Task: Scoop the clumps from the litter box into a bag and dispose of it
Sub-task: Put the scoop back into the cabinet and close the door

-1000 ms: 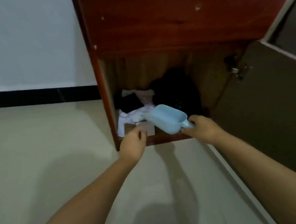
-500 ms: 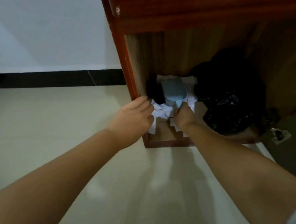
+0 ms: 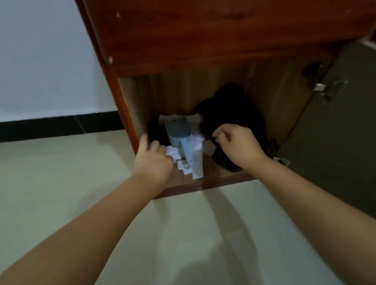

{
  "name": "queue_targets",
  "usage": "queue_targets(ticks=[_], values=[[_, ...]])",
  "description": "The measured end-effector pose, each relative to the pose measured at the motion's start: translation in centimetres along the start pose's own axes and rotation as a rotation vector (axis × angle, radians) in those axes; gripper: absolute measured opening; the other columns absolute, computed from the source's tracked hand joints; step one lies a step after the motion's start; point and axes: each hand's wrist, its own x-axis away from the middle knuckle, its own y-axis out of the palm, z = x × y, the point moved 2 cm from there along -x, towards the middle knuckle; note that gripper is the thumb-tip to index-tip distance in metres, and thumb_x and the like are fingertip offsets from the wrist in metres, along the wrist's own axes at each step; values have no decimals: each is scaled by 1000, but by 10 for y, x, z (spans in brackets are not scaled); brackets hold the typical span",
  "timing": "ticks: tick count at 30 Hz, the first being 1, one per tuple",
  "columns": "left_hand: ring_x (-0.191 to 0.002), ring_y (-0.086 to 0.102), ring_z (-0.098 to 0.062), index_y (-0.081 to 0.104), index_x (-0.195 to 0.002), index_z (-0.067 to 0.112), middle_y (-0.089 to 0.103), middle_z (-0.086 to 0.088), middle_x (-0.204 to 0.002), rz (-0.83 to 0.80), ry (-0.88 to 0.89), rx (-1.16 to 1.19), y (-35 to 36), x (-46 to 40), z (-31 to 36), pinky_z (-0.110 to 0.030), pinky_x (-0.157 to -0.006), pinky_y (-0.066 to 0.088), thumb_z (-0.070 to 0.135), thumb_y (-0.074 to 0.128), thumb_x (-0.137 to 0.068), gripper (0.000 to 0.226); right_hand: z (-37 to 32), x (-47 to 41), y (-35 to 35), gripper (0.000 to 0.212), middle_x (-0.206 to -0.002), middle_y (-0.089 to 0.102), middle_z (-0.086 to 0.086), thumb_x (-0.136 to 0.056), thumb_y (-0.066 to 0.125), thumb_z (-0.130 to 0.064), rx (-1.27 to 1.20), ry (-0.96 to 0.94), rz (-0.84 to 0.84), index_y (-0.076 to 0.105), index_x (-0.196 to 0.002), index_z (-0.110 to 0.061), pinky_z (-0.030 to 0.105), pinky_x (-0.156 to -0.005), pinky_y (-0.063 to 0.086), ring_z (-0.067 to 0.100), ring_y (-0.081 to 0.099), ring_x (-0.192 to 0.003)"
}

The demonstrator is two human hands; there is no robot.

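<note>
A light blue litter scoop (image 3: 179,135) lies inside the open wooden cabinet (image 3: 213,183), bowl towards the back and handle towards me, on white papers (image 3: 197,163). No hand holds it. My left hand (image 3: 154,161) is just left of the scoop with its fingers bent down over the papers; the fingertips are hidden. My right hand (image 3: 238,145) is to the right of the scoop, and its thumb and forefinger pinch the black plastic bags (image 3: 229,111) heaped in the right half of the cabinet. No litter box is in view.
The cabinet door (image 3: 354,140) stands open to the right, with metal hinges (image 3: 323,88) on its inner edge. A small dark bundle (image 3: 155,130) sits in the cabinet's left corner. Pale tiled floor (image 3: 67,198) lies in front, with a white wall and black skirting at left.
My right hand has let go of the scoop, which now lies on the papers, and has moved right onto the black bags. My left hand has stayed at the cabinet's left side.
</note>
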Motion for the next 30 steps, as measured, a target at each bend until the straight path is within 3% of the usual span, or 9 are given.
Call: queue_targets(ticks=[4, 8, 12, 14, 17, 21, 25, 28, 30], values=[[-111, 47, -28, 59, -111, 13, 58, -8, -113, 148, 192, 232, -83, -3, 48, -38, -97, 29, 16, 42, -92, 25, -16, 64, -125, 22, -89, 69, 2, -94, 47, -18, 171, -77, 323, 66, -104, -15, 33, -67, 51, 19, 63, -77], [-105, 52, -28, 58, -109, 13, 58, -8, -108, 662, 445, 525, -192, 9, 111, -36, -81, 39, 21, 43, -94, 24, -18, 131, -240, 21, -97, 64, 5, -93, 45, -17, 354, 14, 630, 64, -103, -14, 33, -76, 46, 22, 58, -91], [-123, 49, -24, 49, -133, 9, 52, -10, -133, 889, 677, 840, -275, 23, 168, -37, -99, 41, 17, 45, -94, 40, 20, 185, -292, 30, -105, 59, 13, -98, 38, -29, 603, 587, 349, 59, -112, -12, 41, -86, 47, 30, 56, -95], [-131, 43, -22, 47, -136, 9, 49, -9, -139, 841, 773, 831, -294, 22, 189, -37, -108, 32, 21, 39, -98, 40, 25, 208, -289, 36, -83, 59, 9, -101, 30, -33, 619, 749, 231, 59, -99, -12, 37, -70, 47, 24, 57, -75], [-121, 49, -21, 56, -122, 16, 58, -5, -125, 725, 803, 674, -293, 20, 204, -38, -109, 28, 30, 29, -102, 37, 16, 223, -282, 37, -71, 55, 5, -101, 28, -33, 637, 728, 250, 56, -91, -11, 33, -59, 42, 19, 54, -63], [-105, 54, -21, 59, -102, 16, 62, -3, -106, 775, 772, 779, -275, 33, 189, -39, -104, 32, 32, 30, -101, 34, -17, 224, -273, 35, -80, 61, 9, -102, 33, -30, 468, 735, 100, 61, -99, -10, 31, -65, 46, 19, 59, -71], [-98, 49, -16, 50, -84, 16, 51, 2, -91, 589, 752, 920, -258, 58, 152, -37, -109, 27, 36, 36, -98, 28, -49, 219, -249, 33, -90, 68, 13, -99, 39, -35, 91, 748, 21, 66, -95, -17, 33, -75, 52, 23, 65, -84], [-134, 30, -21, 49, -97, 12, 45, -11, -132, 348, 701, 1051, -238, 76, 119, -36, -116, 17, 30, 43, -95, 19, -47, 190, -231, 23, -111, 65, 9, -98, 41, -20, 156, 640, 130, 62, -106, -22, 37, -89, 51, 19, 63, -95], [-146, -7, -16, 32, -138, 9, -1, -5, -159, 131, 678, 1151, -223, 88, 99, -34, -117, 4, 23, 40, -96, 45, -53, 167, -220, 40, -138, 50, 5, -96, 40, -10, 242, 476, 250, 47, -134, -23, 30, -99, 41, 18, 52, -119]])
